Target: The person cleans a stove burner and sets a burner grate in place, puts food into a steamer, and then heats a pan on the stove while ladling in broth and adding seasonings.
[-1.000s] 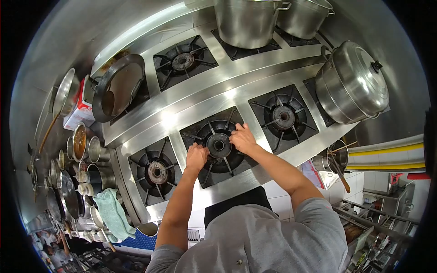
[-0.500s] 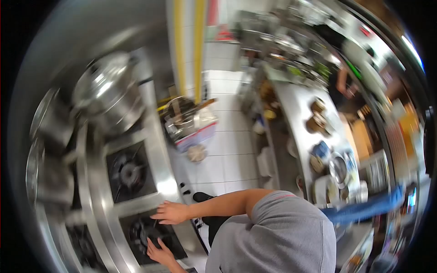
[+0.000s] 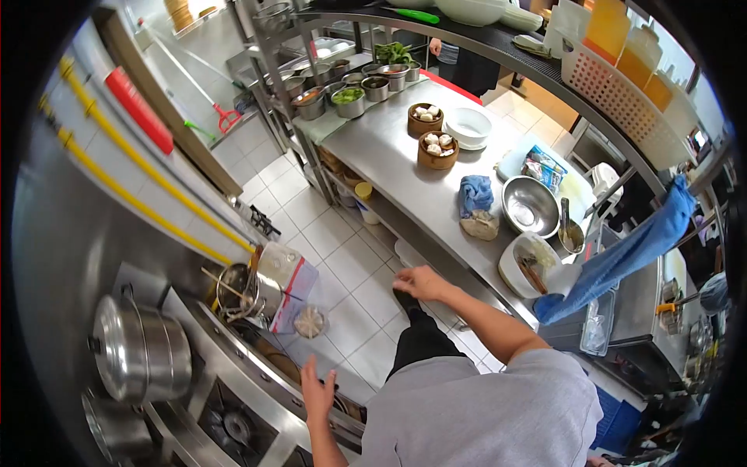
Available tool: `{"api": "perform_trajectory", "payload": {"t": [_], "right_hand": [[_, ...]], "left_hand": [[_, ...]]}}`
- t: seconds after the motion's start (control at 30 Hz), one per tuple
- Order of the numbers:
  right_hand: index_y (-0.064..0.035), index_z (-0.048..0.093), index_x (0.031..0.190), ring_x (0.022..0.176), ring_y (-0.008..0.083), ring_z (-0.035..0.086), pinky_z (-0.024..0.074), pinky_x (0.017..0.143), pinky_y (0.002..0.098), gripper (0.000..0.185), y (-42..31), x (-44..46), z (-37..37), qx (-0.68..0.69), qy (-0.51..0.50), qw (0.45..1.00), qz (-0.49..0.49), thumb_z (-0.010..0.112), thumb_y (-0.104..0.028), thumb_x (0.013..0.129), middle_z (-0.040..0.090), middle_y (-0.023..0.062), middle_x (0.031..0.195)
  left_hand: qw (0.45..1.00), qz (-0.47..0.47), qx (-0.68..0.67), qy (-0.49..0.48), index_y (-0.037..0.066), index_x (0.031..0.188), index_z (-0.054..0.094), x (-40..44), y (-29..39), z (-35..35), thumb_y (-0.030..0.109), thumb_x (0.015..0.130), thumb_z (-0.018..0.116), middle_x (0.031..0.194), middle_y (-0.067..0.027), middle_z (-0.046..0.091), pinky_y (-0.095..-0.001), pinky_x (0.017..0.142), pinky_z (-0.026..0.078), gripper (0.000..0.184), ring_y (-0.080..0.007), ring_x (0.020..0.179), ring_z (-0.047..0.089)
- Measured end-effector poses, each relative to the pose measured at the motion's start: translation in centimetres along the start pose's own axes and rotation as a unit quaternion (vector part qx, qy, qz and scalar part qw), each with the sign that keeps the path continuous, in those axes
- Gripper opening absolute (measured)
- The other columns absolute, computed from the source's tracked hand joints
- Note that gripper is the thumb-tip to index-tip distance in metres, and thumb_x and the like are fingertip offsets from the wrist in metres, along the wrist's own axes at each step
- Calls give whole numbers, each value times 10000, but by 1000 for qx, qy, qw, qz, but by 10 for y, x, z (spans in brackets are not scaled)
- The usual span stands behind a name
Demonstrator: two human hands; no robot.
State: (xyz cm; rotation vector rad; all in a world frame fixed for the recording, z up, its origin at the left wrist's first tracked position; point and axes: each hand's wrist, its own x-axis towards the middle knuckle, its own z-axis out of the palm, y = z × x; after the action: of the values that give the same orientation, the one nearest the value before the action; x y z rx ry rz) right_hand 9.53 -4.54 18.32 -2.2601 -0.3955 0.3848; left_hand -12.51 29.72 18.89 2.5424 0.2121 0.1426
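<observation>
My left hand (image 3: 317,389) is beside the front edge of the stove (image 3: 257,389), fingers spread and holding nothing. Over the tiled floor, close to the near edge of the steel table, hangs my right hand (image 3: 420,283), its fingers loosely bent with nothing visible in them. On that table (image 3: 373,148) stand two bamboo steamers (image 3: 438,159) with white buns. A blue cloth (image 3: 475,194), a steel bowl (image 3: 531,206) and a white tub (image 3: 523,268) with a wooden-handled tool inside are nearer to me.
A large lidded steel pot (image 3: 144,348) stands on the stove at left. Pans and a box (image 3: 284,280) are at the floor-side stove corner. Yellow pipes (image 3: 148,163) run along the wall. A blue towel (image 3: 622,249) hangs from the overhead shelf. A person (image 3: 463,66) stands behind the table.
My view and body have turned right, from the stove toward the steel table. Both hands have come away from the burner, and the right has swung out over the floor.
</observation>
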Motion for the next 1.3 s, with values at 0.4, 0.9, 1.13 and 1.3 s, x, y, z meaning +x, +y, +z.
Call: {"api": "perform_trajectory", "payload": {"t": [0.4, 0.9, 1.13, 1.3], "right_hand": [[-35, 666, 1033, 970, 401, 634, 523, 820, 439, 270, 145, 112, -215, -331, 195, 894, 229, 600, -237, 866, 617, 237, 1116], [-8, 602, 1133, 696, 201, 611, 479, 636, 340, 238, 91, 61, -205, 350, 411, 828, 151, 615, -109, 918, 675, 153, 859], [-17, 647, 1097, 738, 226, 652, 503, 702, 352, 214, 115, 55, -198, 159, 345, 893, 239, 635, -116, 908, 692, 150, 877], [7, 659, 940, 848, 398, 656, 507, 772, 470, 255, 134, 74, -207, -73, 316, 892, 315, 682, -234, 860, 652, 232, 844]], "left_hand": [[964, -176, -70, -186, 29, 1303, 570, 203, 44, 100, 321, 882, 667, 1042, -206, 694, -423, 841, 519, 522, -343, 929, 677], [821, 408, -258, -305, 60, 1093, 639, 408, 367, 258, 225, 847, 677, 974, -160, 642, -454, 813, 498, 299, -372, 925, 613], [888, 329, -107, -304, 43, 929, 614, 394, 391, 271, 303, 907, 596, 881, -173, 647, -465, 702, 510, 261, -385, 817, 631], [866, 325, -242, -294, 60, 1272, 528, 380, 372, 303, 243, 926, 587, 1137, -208, 614, -459, 849, 512, 396, -396, 1030, 608]]}}
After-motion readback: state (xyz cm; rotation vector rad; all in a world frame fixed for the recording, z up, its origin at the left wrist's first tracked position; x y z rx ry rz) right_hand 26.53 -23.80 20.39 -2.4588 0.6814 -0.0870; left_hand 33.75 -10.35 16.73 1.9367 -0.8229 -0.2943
